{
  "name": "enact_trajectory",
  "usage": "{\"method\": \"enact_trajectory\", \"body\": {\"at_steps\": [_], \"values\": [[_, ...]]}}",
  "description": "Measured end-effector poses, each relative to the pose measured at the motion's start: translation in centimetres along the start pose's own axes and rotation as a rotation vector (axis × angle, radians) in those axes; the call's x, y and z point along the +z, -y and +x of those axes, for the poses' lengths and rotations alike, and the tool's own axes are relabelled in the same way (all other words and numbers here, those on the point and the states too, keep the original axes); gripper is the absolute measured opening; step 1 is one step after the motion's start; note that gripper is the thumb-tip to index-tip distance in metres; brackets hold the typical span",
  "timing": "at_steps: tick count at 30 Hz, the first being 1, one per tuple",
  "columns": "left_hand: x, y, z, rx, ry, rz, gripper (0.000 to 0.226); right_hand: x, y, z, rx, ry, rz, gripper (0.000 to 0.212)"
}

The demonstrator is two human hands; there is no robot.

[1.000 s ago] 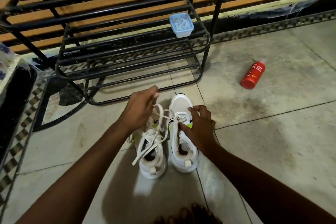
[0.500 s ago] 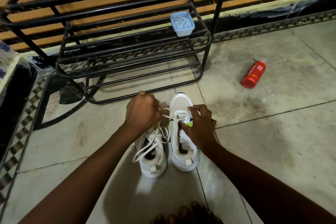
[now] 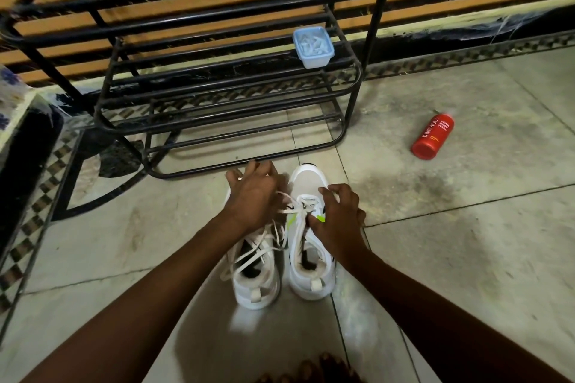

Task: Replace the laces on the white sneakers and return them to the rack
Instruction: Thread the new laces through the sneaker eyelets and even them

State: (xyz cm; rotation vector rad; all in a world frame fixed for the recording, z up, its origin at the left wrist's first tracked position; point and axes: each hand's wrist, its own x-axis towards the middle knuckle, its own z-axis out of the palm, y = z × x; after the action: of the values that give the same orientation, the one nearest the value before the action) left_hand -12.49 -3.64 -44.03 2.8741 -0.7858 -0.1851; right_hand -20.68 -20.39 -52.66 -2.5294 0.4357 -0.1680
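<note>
Beneath the left hand point(image 3: 253, 196), fingers splayed wide and pinching nothing visible: the toe end of the left sneaker point(image 3: 256, 286), heel toward the wearer, slack lace point(image 3: 249, 253) crossing loosely over the open mouth behind the wrist. Just right of those fingers, side by side with it, the right sneaker point(image 3: 306, 179), upright on the floor tiles, toe toward the rack point(image 3: 378, 9). Over its tongue and outer side, the right hand point(image 3: 339, 218), fingers loosely curved, thumb down beside the crossed strands point(image 3: 303, 205); impossible to tell whether pinching a strand or merely steadying the shoe. Probably paired this close for easy reach and mutual support during threading. Judged mid-lacing: right sneaker partly threaded, left one loose, neither tied. Beyond the fingertips, the rack, and well apart on its middle tier a small blue tub point(image 3: 313, 46), apparently with spare bits inside. Far right of the right hand, a red bottle point(image 3: 432, 137) on its side, seemingly no part of this job. Likely next: gathering a free end and drawing it snug, with care against tangles between the two shoes' strands.
</note>
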Motion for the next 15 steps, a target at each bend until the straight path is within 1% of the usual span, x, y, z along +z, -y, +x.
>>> {"method": "enact_trajectory", "body": {"at_steps": [1,3,5,6,8,10,12,15], "values": [[-0.4,0.3,0.0,-0.018,-0.007,-0.129,0.010,-0.1,0.0,0.1,-0.002,0.007,-0.002,0.062],[-1.3,0.5,-0.1,-0.034,0.012,-0.448,0.013,-0.4,0.1,0.2,-0.005,0.029,0.003,0.061],[-2.7,0.1,-0.7,-0.012,-0.005,-0.613,0.014,-1.1,0.4,0.2,0.010,0.047,0.065,0.058],[-3.4,-0.2,-1.0,-0.001,-0.029,-0.658,0.014,-1.6,0.6,0.1,0.013,0.036,0.122,0.056],[-4.6,-0.6,-1.3,0.019,-0.098,-0.730,0.014,-2.5,1.3,0.2,-0.041,-0.027,0.254,0.054],[-5.7,-0.8,-1.5,0.044,-0.158,-0.764,0.015,-3.5,2.3,0.6,-0.129,-0.045,0.416,0.061],[-6.7,-0.8,-1.6,0.075,-0.186,-0.822,0.015,-4.8,3.8,1.1,-0.188,0.041,0.577,0.060],[-7.9,-0.9,-2.0,0.109,-0.225,-0.802,0.016,-6.7,6.0,2.0,-0.293,0.144,0.623,0.043]]}}
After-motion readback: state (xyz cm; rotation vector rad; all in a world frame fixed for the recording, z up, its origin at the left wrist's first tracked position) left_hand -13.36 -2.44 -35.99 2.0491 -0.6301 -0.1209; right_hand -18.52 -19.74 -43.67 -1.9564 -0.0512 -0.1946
